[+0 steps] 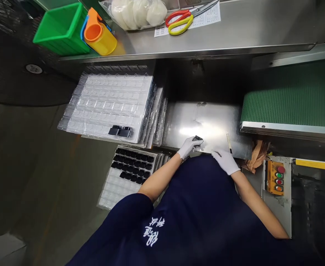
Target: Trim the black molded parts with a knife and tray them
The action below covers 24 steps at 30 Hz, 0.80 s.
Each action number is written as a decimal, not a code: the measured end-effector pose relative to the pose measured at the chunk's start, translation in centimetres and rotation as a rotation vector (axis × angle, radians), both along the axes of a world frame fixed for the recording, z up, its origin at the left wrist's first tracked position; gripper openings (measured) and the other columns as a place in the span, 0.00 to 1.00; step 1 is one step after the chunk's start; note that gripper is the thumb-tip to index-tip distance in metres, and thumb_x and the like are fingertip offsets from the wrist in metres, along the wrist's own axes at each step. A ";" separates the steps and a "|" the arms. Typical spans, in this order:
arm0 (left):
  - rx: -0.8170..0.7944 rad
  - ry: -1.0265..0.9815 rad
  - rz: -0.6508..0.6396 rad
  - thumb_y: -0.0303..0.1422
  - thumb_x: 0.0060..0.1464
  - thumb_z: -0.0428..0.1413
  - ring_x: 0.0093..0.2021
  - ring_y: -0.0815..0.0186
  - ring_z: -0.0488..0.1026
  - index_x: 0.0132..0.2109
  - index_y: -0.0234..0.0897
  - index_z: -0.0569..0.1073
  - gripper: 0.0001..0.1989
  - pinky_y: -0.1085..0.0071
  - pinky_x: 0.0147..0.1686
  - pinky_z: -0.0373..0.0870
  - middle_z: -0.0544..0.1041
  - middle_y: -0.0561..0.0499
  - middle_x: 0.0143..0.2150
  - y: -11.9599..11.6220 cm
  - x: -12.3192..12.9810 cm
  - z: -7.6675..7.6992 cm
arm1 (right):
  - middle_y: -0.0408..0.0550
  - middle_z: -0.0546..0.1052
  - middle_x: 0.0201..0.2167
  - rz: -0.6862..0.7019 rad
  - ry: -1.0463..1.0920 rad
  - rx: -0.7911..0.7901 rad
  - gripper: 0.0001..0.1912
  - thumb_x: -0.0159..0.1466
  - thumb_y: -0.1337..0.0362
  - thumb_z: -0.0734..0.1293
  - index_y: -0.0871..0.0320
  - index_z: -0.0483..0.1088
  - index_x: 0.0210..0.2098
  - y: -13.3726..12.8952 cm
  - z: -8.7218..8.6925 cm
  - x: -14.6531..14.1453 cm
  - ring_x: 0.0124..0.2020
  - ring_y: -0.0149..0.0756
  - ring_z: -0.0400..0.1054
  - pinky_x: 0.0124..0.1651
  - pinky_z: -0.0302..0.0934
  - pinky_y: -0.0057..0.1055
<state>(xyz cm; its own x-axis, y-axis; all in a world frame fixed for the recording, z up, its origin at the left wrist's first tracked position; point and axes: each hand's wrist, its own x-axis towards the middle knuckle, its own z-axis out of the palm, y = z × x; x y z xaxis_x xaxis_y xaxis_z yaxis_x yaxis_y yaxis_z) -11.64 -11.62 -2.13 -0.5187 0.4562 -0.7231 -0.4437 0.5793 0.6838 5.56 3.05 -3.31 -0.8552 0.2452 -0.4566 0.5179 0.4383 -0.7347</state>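
Note:
My left hand (188,147), in a white glove, is closed on a small black plastic part (197,138) at the front of the metal worktop (179,118). To its right, my gloved right hand (226,162) rests by the front edge, its fingers loosely extended and partly hidden against the dark shirt; I see nothing held in it. A slim pen-like tool (229,142) lies on the worktop just beyond that hand. On the left, a stack of clear plastic trays (107,99) carries two black parts (120,131) in its top tray. Below it, another tray (115,188) holds several rows of black parts.
A green conveyor belt (292,103) stands at right, above crumpled brown paper (258,157) and a yellow button box (275,178). The back shelf (248,33) bears scissors (183,22), a bag of white round pads (138,13), a yellow cup (104,41) and a green bin (59,31).

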 end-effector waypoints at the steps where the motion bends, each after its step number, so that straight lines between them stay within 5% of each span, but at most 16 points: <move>1: 0.022 0.014 -0.009 0.40 0.67 0.58 0.31 0.68 0.74 0.44 0.32 0.75 0.13 0.71 0.33 0.72 0.77 0.47 0.37 -0.2 0.4 0.8 | 0.56 0.82 0.49 -0.032 0.013 -0.054 0.23 0.73 0.52 0.58 0.58 0.77 0.53 -0.5 0.5 -0.4 0.50 0.47 0.77 0.58 0.69 0.44; 4: 0.082 0.142 -0.032 0.43 0.66 0.58 0.30 0.68 0.70 0.37 0.36 0.72 0.15 0.71 0.32 0.68 0.74 0.49 0.31 -0.8 1.6 3.9 | 0.54 0.82 0.42 -0.166 0.083 -0.435 0.29 0.72 0.44 0.59 0.60 0.72 0.58 -2.2 2.4 -1.8 0.39 0.41 0.80 0.45 0.75 0.40; 7: 0.038 0.439 -0.137 0.47 0.64 0.59 0.34 0.63 0.71 0.34 0.38 0.70 0.18 0.67 0.38 0.67 0.74 0.49 0.30 -1.3 2.6 7.3 | 0.49 0.81 0.32 -0.337 0.220 -0.774 0.30 0.62 0.37 0.71 0.59 0.74 0.43 -3.6 5.0 -3.1 0.30 0.38 0.77 0.36 0.73 0.35; 11: 0.004 0.711 -0.295 0.45 0.70 0.50 0.31 0.61 0.70 0.32 0.39 0.68 0.20 0.63 0.39 0.66 0.73 0.47 0.28 -2.3 3.4 10.2 | 0.45 0.79 0.29 -0.348 0.328 -0.813 0.28 0.57 0.37 0.75 0.56 0.72 0.35 -4.4 8.2 -3.7 0.29 0.37 0.74 0.37 0.71 0.34; 17: 0.311 0.431 -0.170 0.41 0.73 0.35 0.24 0.64 0.67 0.26 0.41 0.63 0.27 0.65 0.34 0.68 0.70 0.48 0.21 -3.6 4.3 11.4 | 0.46 0.77 0.29 -0.217 0.348 -0.998 0.30 0.59 0.35 0.72 0.56 0.76 0.40 -4.4 10.6 -3.2 0.31 0.39 0.72 0.40 0.70 0.38; 21: 0.392 0.320 -0.230 0.38 0.65 0.49 0.26 0.66 0.67 0.30 0.40 0.65 0.14 0.68 0.30 0.66 0.73 0.50 0.26 -4.5 3.6 12.7 | 0.47 0.76 0.27 -0.224 0.361 -1.020 0.30 0.60 0.35 0.71 0.57 0.75 0.38 -4.1 11.5 -3.1 0.28 0.39 0.71 0.37 0.69 0.39; 24: 0.308 0.435 -0.333 0.32 0.53 0.60 0.31 0.65 0.69 0.37 0.39 0.71 0.05 0.69 0.33 0.65 0.75 0.51 0.32 -5.1 2.9 13.9 | 0.45 0.76 0.26 -0.233 0.329 -0.857 0.26 0.59 0.40 0.75 0.58 0.75 0.35 -3.6 11.9 -3.2 0.26 0.36 0.71 0.32 0.66 0.34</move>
